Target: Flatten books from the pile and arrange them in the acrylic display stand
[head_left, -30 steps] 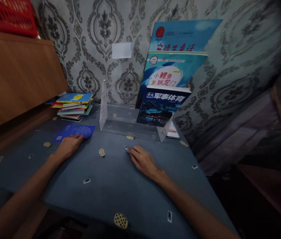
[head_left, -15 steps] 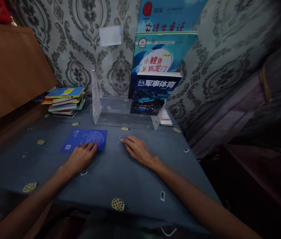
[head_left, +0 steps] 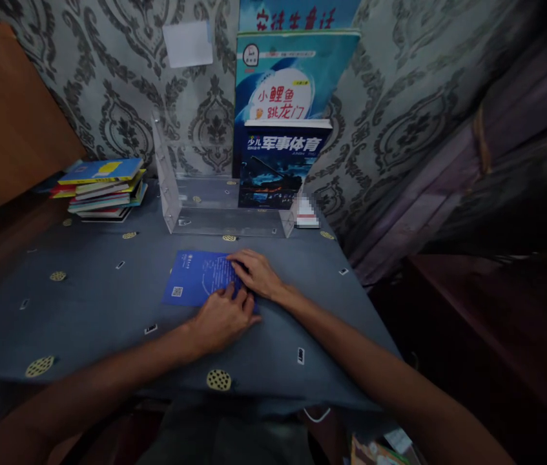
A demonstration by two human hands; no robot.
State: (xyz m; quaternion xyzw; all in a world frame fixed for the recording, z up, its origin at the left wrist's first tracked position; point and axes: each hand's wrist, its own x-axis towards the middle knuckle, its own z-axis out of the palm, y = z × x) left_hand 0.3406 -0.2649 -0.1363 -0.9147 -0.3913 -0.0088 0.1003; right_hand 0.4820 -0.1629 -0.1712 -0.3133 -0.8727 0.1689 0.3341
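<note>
A thin blue book point(head_left: 193, 278) lies flat on the table, printed with white text and a QR code. My left hand point(head_left: 225, 316) rests on its lower right part, fingers apart on the cover and thumb out past the edge. Over the book's right edge is my right hand point(head_left: 258, 274), fingers stretched towards the left and touching the cover. Both hands hide the right side of the book. Behind them stands a clear acrylic rack point(head_left: 219, 223). A dark blue book point(head_left: 278, 171) stands upright in its right half, in front of a teal book point(head_left: 292, 61).
A stack of books point(head_left: 103, 194) sits at the back left, beside a wooden panel point(head_left: 11, 123). A pixelated small item point(head_left: 307, 213) is right of the rack. The blue patterned tablecloth point(head_left: 108, 290) covers the table; a curtain point(head_left: 428, 181) hangs at the right.
The blue book has slid right across the table along with my left hand, reaching my right hand, which now touches its right edge. The camera view has also shifted.
</note>
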